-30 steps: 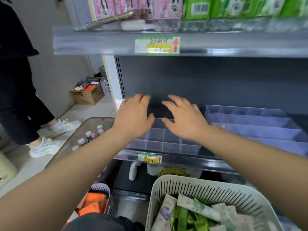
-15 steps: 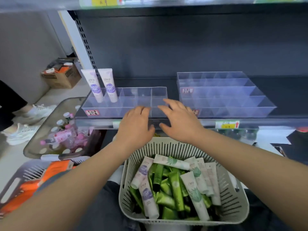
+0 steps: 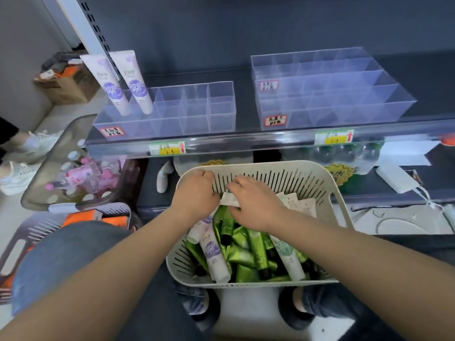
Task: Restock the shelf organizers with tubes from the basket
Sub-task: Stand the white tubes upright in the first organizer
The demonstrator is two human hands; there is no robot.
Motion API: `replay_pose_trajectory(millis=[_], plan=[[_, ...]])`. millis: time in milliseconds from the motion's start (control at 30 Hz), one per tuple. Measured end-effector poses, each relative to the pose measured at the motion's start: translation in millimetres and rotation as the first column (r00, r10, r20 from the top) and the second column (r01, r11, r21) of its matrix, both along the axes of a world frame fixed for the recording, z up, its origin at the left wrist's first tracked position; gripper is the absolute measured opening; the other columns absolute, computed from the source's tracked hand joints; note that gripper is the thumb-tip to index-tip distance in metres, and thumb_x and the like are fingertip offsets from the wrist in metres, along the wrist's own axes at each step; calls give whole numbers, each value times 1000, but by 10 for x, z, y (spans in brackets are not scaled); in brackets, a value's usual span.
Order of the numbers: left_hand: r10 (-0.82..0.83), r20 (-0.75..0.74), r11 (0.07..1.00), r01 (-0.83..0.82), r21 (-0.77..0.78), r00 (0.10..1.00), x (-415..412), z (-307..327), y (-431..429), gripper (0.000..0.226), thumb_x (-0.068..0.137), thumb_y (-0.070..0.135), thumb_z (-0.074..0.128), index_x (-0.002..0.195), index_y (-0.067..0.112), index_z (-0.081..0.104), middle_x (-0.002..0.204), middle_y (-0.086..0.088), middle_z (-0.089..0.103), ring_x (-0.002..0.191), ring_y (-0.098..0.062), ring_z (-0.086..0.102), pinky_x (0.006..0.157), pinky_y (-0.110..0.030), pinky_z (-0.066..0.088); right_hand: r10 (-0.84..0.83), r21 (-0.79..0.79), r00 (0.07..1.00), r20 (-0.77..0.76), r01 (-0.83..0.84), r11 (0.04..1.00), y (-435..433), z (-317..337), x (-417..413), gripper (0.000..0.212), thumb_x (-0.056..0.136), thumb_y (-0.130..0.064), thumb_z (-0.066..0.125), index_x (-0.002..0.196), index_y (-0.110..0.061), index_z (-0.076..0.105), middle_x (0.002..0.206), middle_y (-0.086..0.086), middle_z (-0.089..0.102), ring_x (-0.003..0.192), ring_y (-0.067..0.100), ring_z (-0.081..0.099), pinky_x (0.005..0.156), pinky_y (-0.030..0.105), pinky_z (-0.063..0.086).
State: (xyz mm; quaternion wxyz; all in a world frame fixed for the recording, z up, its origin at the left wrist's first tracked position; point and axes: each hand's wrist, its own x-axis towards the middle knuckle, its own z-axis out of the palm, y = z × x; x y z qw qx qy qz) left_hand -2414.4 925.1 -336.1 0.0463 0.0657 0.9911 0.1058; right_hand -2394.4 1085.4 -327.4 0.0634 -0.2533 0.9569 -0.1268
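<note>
A cream slotted basket (image 3: 341, 195) sits between my knees, filled with green tubes (image 3: 256, 252), white-and-purple tubes (image 3: 213, 254) and white-and-green tubes (image 3: 286, 254). Both hands are at its far end. My left hand (image 3: 194, 193) has its fingers curled down near the far rim; what lies under it is hidden. My right hand (image 3: 253, 205) pinches the end of a white tube (image 3: 229, 201) between fingers and thumb. On the shelf above, the left clear organizer (image 3: 197, 114) holds two upright purple tubes (image 3: 136, 84). Nothing stands in the right clear organizer (image 3: 332, 94).
A grey tray of pink bottles (image 3: 73, 173) sits on the floor at left, near a cardboard box (image 3: 66, 84) and another person's white shoes (image 3: 17, 173). A grey basket with orange packs (image 3: 81, 217) is beside my left knee. Bottles crowd the lower shelf (image 3: 344, 153).
Both hands have dropped from the left organizer on the shelf down into the basket's far end. My view has tilted downward with them.
</note>
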Motion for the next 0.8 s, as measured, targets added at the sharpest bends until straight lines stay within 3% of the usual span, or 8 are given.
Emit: replay_pose_trajectory(millis=[133, 300, 467, 667, 800], plan=[[37, 145, 999, -36, -8, 989, -38, -259, -72, 42, 83, 22, 54, 122, 7, 51, 118, -13, 55, 107, -29, 54, 88, -38, 48, 30, -8, 994, 101, -29, 1000, -141, -256, 106, 39, 87, -32, 50, 120, -13, 49, 117, 7, 50, 112, 26, 45, 94, 38, 38], [63, 259, 997, -47, -66, 964, -164, -483, -105, 19, 83, 21, 55, 98, 10, 55, 101, -9, 61, 87, -24, 58, 68, -30, 44, -22, -29, 978, 210, 29, 999, -319, -507, 75, 30, 88, -28, 50, 109, -8, 58, 108, 12, 55, 101, 29, 51, 82, 35, 41], [100, 326, 992, -68, -109, 940, -322, -658, -77, 5, 84, 18, 55, 83, 14, 52, 83, -3, 59, 75, -20, 54, 63, -28, 43, -83, -51, 936, 343, 106, 993, -509, -716, -2, 19, 87, -22, 52, 88, -6, 62, 95, 13, 61, 87, 30, 59, 69, 33, 45], [77, 357, 992, -34, -125, 931, -490, -882, -82, 12, 87, 23, 52, 81, 14, 47, 83, -5, 54, 79, -22, 53, 69, -30, 43, -119, 38, 942, 314, 113, 993, -684, -983, -65, 31, 87, -33, 51, 103, -7, 61, 107, 14, 58, 97, 30, 53, 71, 32, 32], [100, 388, 991, -56, -122, 916, -521, -1016, -64, 16, 89, 25, 50, 77, 15, 49, 83, -5, 57, 74, -21, 51, 66, -30, 43, -163, 26, 933, 322, 163, 986, -731, -1094, -95, 37, 86, -37, 52, 108, -10, 63, 111, 13, 55, 103, 30, 50, 80, 35, 36]])
